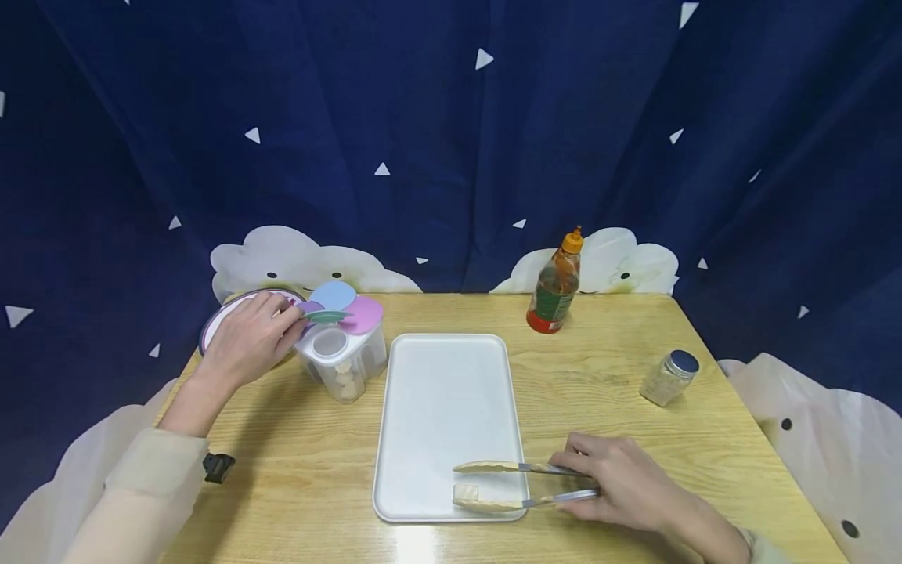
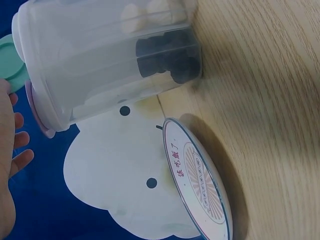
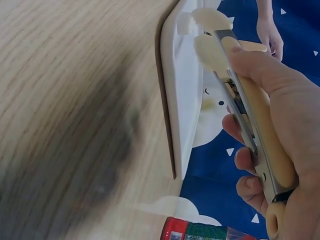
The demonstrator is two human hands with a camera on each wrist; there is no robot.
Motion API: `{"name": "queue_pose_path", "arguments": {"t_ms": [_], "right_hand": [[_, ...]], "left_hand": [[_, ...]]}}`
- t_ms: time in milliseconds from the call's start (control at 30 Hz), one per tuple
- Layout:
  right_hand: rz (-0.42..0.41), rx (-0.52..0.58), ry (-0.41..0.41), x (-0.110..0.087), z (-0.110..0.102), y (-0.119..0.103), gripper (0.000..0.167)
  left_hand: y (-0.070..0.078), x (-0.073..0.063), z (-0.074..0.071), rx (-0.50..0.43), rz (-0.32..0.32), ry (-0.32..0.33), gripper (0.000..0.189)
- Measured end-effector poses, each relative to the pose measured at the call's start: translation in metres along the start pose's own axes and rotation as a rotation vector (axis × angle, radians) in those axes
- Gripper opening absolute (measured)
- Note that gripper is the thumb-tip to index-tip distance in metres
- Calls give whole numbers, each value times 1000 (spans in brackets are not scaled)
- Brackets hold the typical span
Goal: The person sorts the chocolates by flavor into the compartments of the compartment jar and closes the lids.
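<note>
At the far left, my left hand [image 1: 250,337] pinches the edge of a round green flip lid [image 1: 327,317] on a clear divided storage container [image 1: 377,356]. That lid stands raised over a round opening; pale pieces [image 2: 160,11] and dark pieces [image 2: 167,55] show through the container wall. My right hand [image 1: 627,482] grips metal tongs [image 1: 489,467] with cream tips, their arms spread apart. The tips are over the near right part of a white tray [image 1: 451,407]. A small whitish cube [image 1: 466,492] lies beside the nearer tip, and whether they touch I cannot tell.
Behind my left hand a patterned plate [image 2: 200,185] stands tilted. A sauce bottle [image 1: 555,290] with an orange cap is at the back right. A small jar [image 1: 668,378] with a dark blue lid sits farther right. A dark blue curtain [image 1: 451,141] hangs behind the wooden table [image 1: 592,376].
</note>
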State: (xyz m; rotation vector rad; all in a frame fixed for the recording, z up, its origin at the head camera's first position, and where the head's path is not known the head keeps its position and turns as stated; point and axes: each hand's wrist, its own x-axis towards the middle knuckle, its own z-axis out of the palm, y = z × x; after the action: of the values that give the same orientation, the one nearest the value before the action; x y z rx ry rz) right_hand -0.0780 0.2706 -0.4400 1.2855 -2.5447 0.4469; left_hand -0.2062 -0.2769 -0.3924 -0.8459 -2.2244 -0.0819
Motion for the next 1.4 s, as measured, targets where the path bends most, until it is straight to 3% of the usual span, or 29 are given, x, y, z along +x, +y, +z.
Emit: {"name": "queue_pose_path", "arguments": {"t_ms": [233, 700, 833, 1033, 1400], "right_hand": [[36, 1, -39, -3, 2, 0, 37], [77, 2, -57, 3, 6, 3, 29], [97, -27, -49, 14, 5, 5, 28], [135, -41, -45, 35, 5, 13, 31], [100, -72, 33, 89, 6, 19, 41]], "left_hand": [[1, 1, -2, -7, 0, -7, 17], [1, 0, -2, 4, 12, 14, 40], [1, -1, -1, 0, 12, 15, 48], [1, -1, -1, 2, 17, 14, 43], [2, 0, -3, -4, 12, 15, 42]]}}
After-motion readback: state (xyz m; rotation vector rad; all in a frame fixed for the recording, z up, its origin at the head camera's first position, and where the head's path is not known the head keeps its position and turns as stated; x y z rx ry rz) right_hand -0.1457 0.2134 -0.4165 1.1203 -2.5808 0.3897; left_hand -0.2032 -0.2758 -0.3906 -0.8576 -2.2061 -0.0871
